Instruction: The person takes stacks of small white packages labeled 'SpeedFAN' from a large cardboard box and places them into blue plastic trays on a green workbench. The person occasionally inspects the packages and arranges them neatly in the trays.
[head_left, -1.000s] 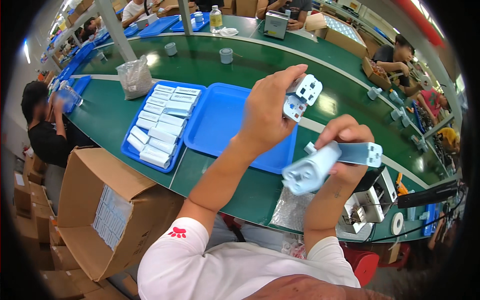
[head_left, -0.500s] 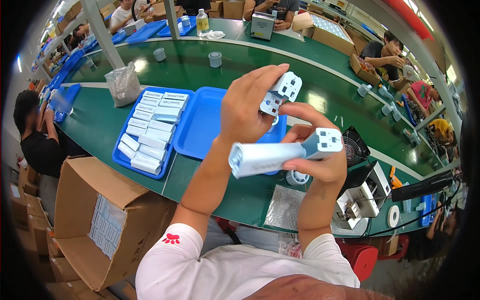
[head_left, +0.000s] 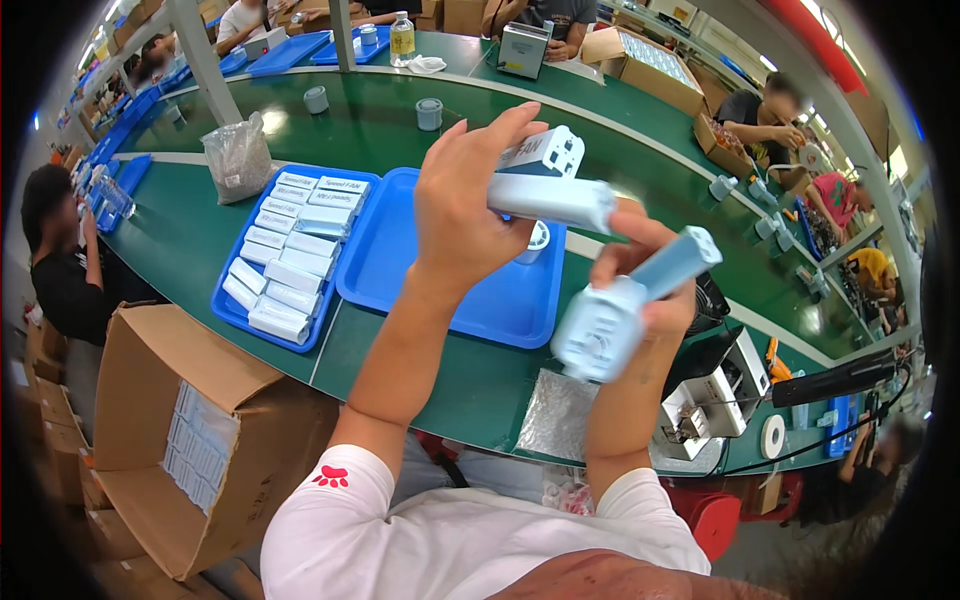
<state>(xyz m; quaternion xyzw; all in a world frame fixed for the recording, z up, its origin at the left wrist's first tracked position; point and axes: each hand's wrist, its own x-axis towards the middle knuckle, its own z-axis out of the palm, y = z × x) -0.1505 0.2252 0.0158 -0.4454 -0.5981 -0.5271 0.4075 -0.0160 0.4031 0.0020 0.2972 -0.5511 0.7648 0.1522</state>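
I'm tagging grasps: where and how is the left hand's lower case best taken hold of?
Probably by its outer end, from the right: the case juts sideways from the left hand, its other end by the palm. Its slim body should suit a pinch.

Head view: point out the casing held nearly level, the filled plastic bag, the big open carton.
Casing held nearly level (head_left: 545,202): head view, its long side.
Filled plastic bag (head_left: 238,168): head view, its front.
Big open carton (head_left: 260,458): head view, outer wall.

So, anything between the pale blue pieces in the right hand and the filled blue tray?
Yes, in this view: the left forearm crosses the line from the pale blue pieces in the right hand to the filled blue tray. The second blue tray lies between too, lower down.
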